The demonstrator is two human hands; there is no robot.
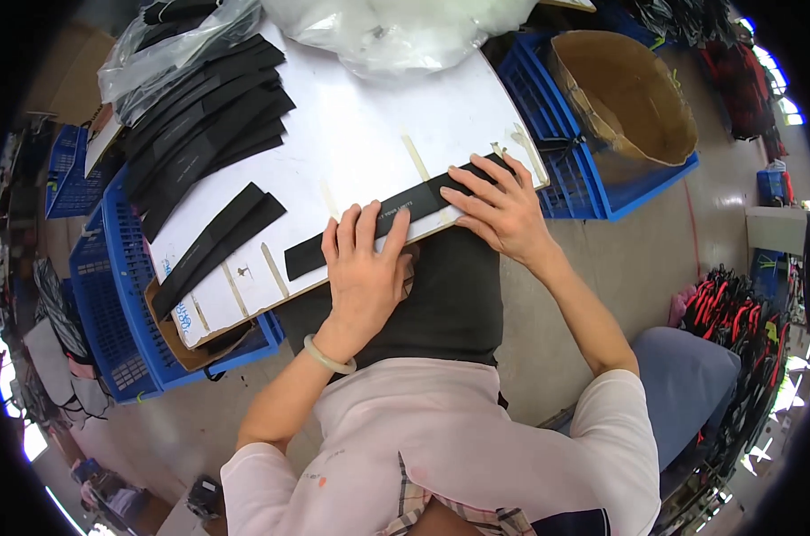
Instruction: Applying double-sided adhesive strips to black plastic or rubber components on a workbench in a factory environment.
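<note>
A long black fabric strip with small printing lies along the near edge of a white board. My left hand rests on its middle-left part, fingers spread over the cloth, a bracelet on the wrist. Part of that hand's thumb side is hidden at the board's edge. On the strip's right end, my right hand lies with fingers stretched apart. Two similar black strips overlap to the left of my left hand. Farther back, several more black strips are fanned in a pile.
Clear plastic bags cover the board's far side. Blue crates stand at its left. At the right, another blue crate holds an open brown carton. A grey-blue cushioned shape is near my right elbow, beside hanging black-and-red items.
</note>
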